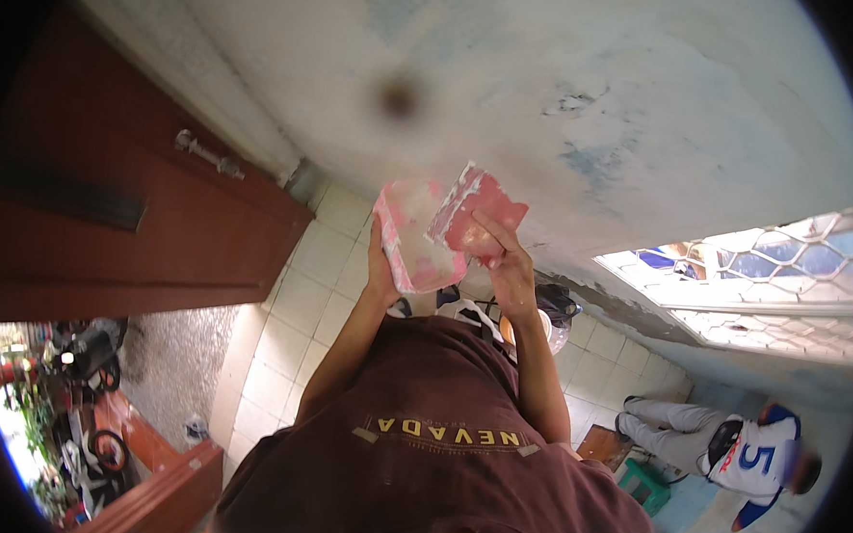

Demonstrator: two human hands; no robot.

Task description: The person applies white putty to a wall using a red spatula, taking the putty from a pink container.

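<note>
My left hand [380, 266] grips the side of a shallow pink plastic tray [395, 255], whose inside is smeared with whitish putty. In my right hand [511, 273] is a flat pinkish-red putty scraper [470, 207], with white paste along its far-left edge. Fingers of this hand lie stretched across the scraper's face. The scraper is tilted over the tray's right side and covers part of it; whether the two touch, I cannot tell. Both are held in front of my chest, near the patchy pale wall [513, 88].
A brown door [94, 172] stands at left, with motorbikes [99, 351] outside. Below my hands is a tiled floor [323, 309], with a black bag-like item [557, 304] by the wall. At right are a grilled window [764, 270], a green stool [646, 486] and another person [735, 452].
</note>
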